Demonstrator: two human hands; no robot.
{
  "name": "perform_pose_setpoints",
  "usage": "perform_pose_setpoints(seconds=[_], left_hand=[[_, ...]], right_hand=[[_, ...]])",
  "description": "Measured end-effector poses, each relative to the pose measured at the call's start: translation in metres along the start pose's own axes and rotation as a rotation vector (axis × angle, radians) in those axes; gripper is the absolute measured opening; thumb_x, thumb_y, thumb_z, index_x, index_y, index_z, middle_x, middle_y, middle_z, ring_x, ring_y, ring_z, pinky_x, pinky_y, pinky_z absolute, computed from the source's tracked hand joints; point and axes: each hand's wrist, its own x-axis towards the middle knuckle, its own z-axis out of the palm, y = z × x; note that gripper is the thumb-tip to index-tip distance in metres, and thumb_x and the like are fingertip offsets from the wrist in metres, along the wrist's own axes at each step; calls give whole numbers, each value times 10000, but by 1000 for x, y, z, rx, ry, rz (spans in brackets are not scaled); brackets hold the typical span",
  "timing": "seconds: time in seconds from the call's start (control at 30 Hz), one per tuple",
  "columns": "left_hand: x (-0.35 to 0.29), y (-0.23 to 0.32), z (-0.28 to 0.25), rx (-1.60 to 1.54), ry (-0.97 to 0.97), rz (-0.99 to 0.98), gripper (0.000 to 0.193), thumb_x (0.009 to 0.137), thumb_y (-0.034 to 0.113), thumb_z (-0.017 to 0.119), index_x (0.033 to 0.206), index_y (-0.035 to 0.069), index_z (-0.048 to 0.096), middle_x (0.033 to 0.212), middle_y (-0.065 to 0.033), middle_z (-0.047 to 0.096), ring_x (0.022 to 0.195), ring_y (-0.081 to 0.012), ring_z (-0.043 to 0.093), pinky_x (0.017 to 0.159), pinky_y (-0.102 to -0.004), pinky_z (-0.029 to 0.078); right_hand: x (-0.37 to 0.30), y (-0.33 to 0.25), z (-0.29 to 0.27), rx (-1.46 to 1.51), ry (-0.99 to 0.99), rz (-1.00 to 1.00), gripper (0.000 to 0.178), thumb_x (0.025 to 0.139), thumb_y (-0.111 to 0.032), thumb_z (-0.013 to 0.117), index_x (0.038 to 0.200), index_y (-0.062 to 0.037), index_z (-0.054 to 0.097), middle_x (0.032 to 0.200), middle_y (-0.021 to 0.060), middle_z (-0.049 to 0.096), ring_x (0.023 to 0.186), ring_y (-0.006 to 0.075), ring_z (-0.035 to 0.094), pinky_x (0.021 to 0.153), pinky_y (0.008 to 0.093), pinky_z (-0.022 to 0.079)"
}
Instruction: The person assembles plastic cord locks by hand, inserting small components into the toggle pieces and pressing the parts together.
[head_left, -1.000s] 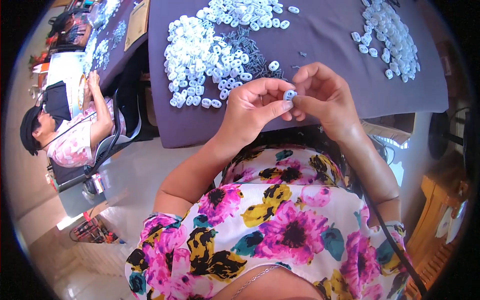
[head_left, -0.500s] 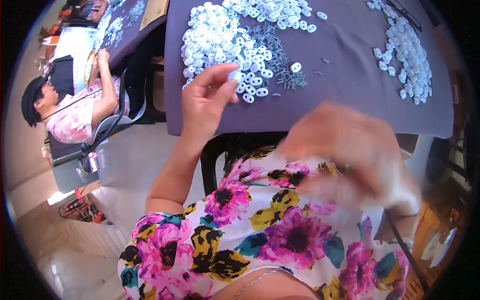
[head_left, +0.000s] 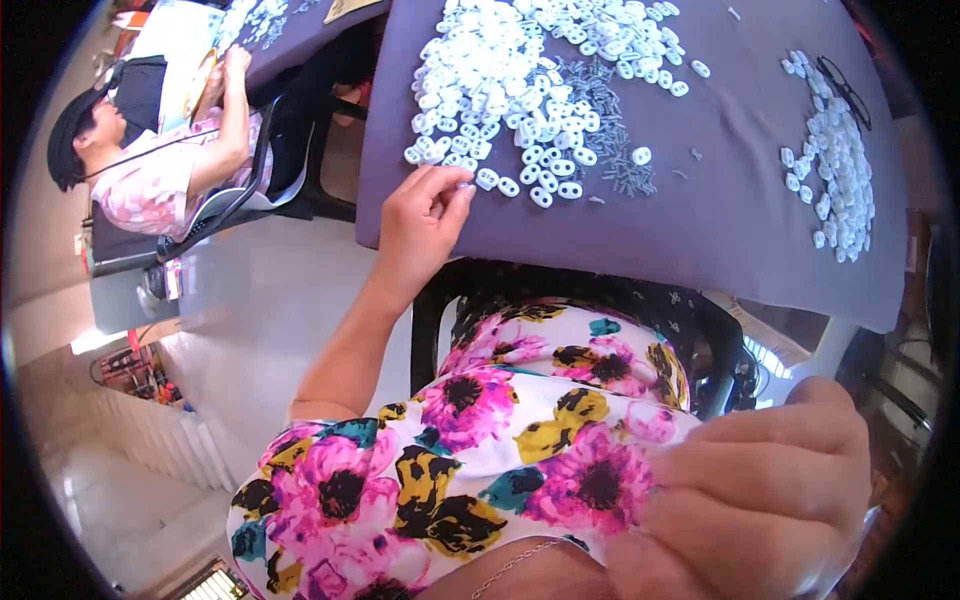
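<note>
My left hand [head_left: 425, 220] is at the table's near edge, beside the pile of small white oval pieces with two holes each [head_left: 470, 90]. Its thumb and forefinger are pinched together; anything small between them is hidden. Close to the camera at lower right, my right hand [head_left: 760, 480] is raised before my flowered top. The fingers are bent and lie side by side, their tips blurred, and what they hold, if anything, does not show. Small grey pins [head_left: 610, 125] lie heaped against the right side of the white pile. One white piece [head_left: 641, 156] sits apart, next to the pins.
A second pile of whitish pieces [head_left: 845, 180] lies at the table's right, with dark-framed glasses [head_left: 846, 92] beside it. The table has a grey-purple cloth [head_left: 720, 240]. At left, a person in a dark cap [head_left: 200, 165] sits at another table.
My right hand has come from near the table's front edge back toward me, closer to the camera. The white piece seen in my left fingers earlier no longer shows clearly. The view has shifted.
</note>
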Motion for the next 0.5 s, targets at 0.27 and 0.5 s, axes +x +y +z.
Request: perform_pose_setpoints(seconds=[0.27,0.5], left_hand=[[-3,3,6,51,13,18,191,810,55,677,996,28,644,751,-40,561,560,-80,462,508,-226,378],[6,-1,12,-86,-10,-67,230,848,27,643,1075,56,625,774,23,566,630,-17,446,554,-180,369]], right_hand=[[-19,-6,-31,308,-139,16,241,518,-148,655,697,-28,546,637,29,515,543,171,525,401,264,387],[-51,35,-17,893,-420,48,135,772,-109,564,852,-1,550,741,118,503,678,275,556,545,369,496]])
